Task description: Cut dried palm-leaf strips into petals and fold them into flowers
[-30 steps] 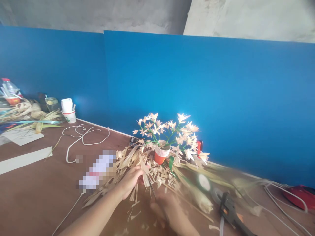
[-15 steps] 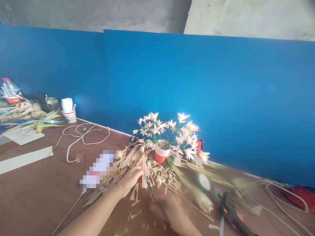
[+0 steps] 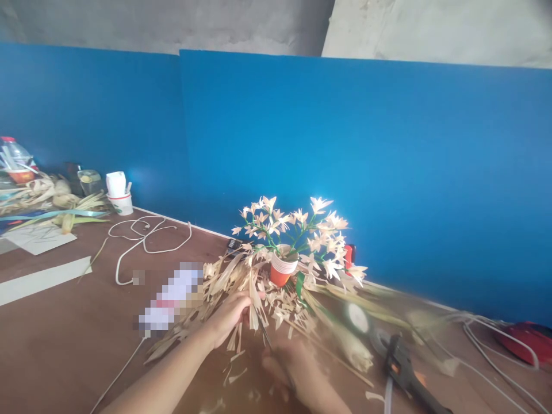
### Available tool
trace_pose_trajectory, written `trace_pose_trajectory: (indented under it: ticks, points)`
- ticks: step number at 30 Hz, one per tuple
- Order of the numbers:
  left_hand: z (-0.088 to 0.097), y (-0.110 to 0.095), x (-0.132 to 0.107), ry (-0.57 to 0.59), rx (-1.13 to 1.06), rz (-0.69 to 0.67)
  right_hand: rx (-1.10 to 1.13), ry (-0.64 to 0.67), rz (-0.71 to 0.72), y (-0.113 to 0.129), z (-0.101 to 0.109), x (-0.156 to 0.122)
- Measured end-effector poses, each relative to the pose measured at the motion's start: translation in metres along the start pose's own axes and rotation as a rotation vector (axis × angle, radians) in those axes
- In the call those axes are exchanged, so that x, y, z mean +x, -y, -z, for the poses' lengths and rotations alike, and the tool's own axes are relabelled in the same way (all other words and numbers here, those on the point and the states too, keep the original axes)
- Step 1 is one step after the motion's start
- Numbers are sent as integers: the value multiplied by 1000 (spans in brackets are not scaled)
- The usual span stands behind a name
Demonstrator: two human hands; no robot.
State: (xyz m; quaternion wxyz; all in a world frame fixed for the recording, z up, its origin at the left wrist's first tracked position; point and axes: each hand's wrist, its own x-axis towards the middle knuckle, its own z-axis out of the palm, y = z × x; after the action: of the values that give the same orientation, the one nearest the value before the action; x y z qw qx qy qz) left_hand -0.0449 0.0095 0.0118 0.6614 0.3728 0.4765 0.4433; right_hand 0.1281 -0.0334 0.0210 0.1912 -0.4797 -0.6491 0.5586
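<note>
My left hand [image 3: 233, 315] pinches a pale dried husk strip [image 3: 253, 287], which stands up from its closed fingers. My right hand [image 3: 293, 365], smeared at the edges, is closed on a pair of scissors; their dark thin blades [image 3: 264, 333] point up-left to the lower end of the strip, close to my left fingers. Just beyond the hands, a stack of paper cups [image 3: 282, 270], orange at the bottom, holds green stems with several pale husk flowers [image 3: 278, 221]. Loose cut husk pieces [image 3: 280, 316] lie heaped around the cup.
On the right lie a black glue gun [image 3: 403, 365], a tape roll [image 3: 380, 340] and a husk bundle [image 3: 356, 351]. A blurred-out power strip [image 3: 172, 296] and white cable [image 3: 146, 238] are on the left. Behind the brown table [image 3: 103, 345] rises a blue panel [image 3: 366, 161].
Hardly anything differs: the view has shifted very slightly. Both hands keep their places, with the husk strip and scissors still held.
</note>
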Motion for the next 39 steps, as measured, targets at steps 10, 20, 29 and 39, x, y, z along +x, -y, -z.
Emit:
trace_pose_trajectory:
  ticks: [10,20,29,39]
  points:
    - [2,1,-1,17,67,-23,27,19,15,1,1,-1]
    - [4,-1,4,-6,174,-95,-36,26,31,6,3,-3]
    - [12,0,9,-55,226,-118,-12,34,-59,-3,6,-1]
    - [15,0,13,-94,206,-213,12,85,-64,-2,9,-4]
